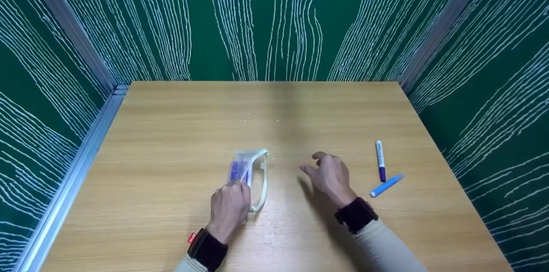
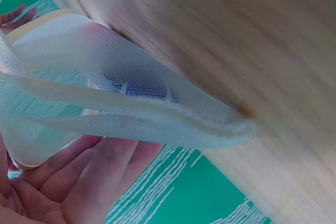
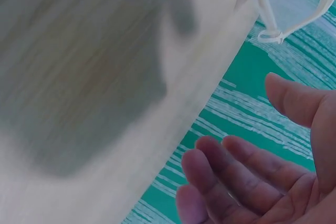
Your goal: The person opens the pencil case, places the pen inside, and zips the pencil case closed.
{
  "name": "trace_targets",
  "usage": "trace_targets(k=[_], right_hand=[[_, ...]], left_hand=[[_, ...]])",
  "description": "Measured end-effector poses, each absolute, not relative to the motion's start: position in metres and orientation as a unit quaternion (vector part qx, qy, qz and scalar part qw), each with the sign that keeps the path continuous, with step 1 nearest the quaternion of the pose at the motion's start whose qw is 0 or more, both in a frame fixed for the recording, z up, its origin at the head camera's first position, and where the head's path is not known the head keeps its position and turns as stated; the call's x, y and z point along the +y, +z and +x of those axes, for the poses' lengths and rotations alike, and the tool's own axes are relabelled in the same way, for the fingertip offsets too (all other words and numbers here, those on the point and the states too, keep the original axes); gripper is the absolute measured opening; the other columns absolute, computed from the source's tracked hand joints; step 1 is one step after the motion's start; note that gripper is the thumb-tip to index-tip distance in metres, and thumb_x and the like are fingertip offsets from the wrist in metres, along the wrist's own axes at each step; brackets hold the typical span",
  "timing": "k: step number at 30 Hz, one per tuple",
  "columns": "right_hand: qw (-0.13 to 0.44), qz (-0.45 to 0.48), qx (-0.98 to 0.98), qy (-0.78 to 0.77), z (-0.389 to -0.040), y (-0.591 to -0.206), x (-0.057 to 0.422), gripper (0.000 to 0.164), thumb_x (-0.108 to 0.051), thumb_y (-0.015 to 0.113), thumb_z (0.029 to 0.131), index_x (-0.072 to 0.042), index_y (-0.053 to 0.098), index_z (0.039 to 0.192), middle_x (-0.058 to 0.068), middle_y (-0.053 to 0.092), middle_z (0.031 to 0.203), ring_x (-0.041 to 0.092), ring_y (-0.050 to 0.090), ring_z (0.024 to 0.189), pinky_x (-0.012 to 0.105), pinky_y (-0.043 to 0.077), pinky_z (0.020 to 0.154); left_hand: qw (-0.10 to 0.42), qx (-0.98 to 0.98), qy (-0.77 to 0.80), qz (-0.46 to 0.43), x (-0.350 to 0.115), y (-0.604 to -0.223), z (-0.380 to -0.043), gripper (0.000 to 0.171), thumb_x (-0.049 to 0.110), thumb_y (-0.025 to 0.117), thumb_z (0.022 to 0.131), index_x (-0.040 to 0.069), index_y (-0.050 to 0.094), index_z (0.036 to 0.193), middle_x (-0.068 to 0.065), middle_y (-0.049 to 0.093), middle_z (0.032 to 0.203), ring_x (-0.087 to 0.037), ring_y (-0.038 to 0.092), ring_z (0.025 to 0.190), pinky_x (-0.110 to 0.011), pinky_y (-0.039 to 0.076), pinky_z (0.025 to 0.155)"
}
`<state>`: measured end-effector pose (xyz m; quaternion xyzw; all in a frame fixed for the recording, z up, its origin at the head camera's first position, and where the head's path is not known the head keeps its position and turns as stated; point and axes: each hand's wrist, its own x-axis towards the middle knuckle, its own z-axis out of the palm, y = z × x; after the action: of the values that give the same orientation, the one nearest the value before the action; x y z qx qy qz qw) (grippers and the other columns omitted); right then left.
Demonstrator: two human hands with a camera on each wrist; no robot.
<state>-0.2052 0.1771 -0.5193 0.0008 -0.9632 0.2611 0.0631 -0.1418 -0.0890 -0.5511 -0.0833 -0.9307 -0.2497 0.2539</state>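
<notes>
My left hand (image 1: 229,205) grips the near side of a translucent mesh pouch (image 1: 262,197), whose pale-edged mouth gapes toward the right. Through the mesh shows something blue-purple (image 1: 238,170), its kind blurred. Seen from the left wrist, the fingers (image 2: 100,177) lie under the pouch's mesh wall (image 2: 73,40). To the right, my right hand (image 1: 329,177) hovers above the table with fingers loosely bent and nothing in them. In the right wrist view its thumb (image 3: 294,98) stands apart from the fingers, away from the pouch's edging (image 3: 266,11).
Right of the right hand lie a white marker (image 1: 380,156) with a purple cap and a blue marker (image 1: 387,185), almost touching. Tiny pale specks dot the wooden table (image 1: 193,109) farther back. Green walls (image 1: 296,27) with white lines border its back and sides.
</notes>
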Motion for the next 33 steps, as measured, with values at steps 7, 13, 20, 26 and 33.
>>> trace_targets(k=[7, 13, 20, 26, 33], right_hand=[[0.089, 0.003, -0.967, 0.238, -0.215, -0.514, 0.205, 0.055, -0.048, 0.073, 0.079, -0.006, 0.066, 0.113, 0.013, 0.069, 0.093, 0.023, 0.064, 0.070, 0.038, 0.051, 0.060], [0.116, 0.004, -0.970, 0.213, -0.223, -0.513, 0.228, 0.053, -0.046, 0.072, 0.080, -0.003, 0.067, 0.111, 0.015, 0.070, 0.090, 0.025, 0.065, 0.068, 0.039, 0.050, 0.057], [0.122, -0.012, -0.972, 0.201, -0.231, -0.517, 0.251, 0.052, -0.044, 0.072, 0.081, -0.001, 0.066, 0.110, 0.018, 0.069, 0.090, 0.030, 0.065, 0.071, 0.042, 0.050, 0.059], [0.124, -0.025, -0.974, 0.189, -0.235, -0.521, 0.269, 0.052, -0.042, 0.072, 0.082, 0.001, 0.066, 0.110, 0.022, 0.069, 0.094, 0.033, 0.065, 0.070, 0.047, 0.050, 0.062], [0.117, -0.062, -0.977, 0.165, -0.242, -0.520, 0.293, 0.050, -0.038, 0.071, 0.083, 0.003, 0.065, 0.109, 0.027, 0.066, 0.101, 0.039, 0.064, 0.078, 0.052, 0.048, 0.069]], left_hand=[[0.265, -0.929, -0.247, -0.081, -0.090, -0.551, -0.142, 0.033, 0.014, 0.048, 0.090, 0.018, 0.039, 0.058, 0.003, 0.041, 0.051, -0.014, 0.043, 0.041, -0.031, 0.037, 0.037], [0.259, -0.930, -0.251, -0.075, -0.091, -0.552, -0.140, 0.034, 0.014, 0.047, 0.091, 0.019, 0.039, 0.058, 0.004, 0.040, 0.051, -0.013, 0.041, 0.040, -0.030, 0.036, 0.037], [0.245, -0.931, -0.259, -0.072, -0.091, -0.552, -0.140, 0.036, 0.015, 0.048, 0.093, 0.019, 0.039, 0.058, 0.005, 0.038, 0.051, -0.010, 0.038, 0.040, -0.027, 0.035, 0.037], [0.247, -0.930, -0.258, -0.084, -0.091, -0.551, -0.141, 0.036, 0.013, 0.047, 0.092, 0.019, 0.037, 0.058, 0.007, 0.036, 0.051, -0.008, 0.036, 0.040, -0.024, 0.032, 0.036], [0.240, -0.932, -0.259, -0.083, -0.092, -0.550, -0.141, 0.037, 0.015, 0.047, 0.093, 0.019, 0.037, 0.057, 0.006, 0.038, 0.051, -0.008, 0.037, 0.039, -0.023, 0.032, 0.036]])
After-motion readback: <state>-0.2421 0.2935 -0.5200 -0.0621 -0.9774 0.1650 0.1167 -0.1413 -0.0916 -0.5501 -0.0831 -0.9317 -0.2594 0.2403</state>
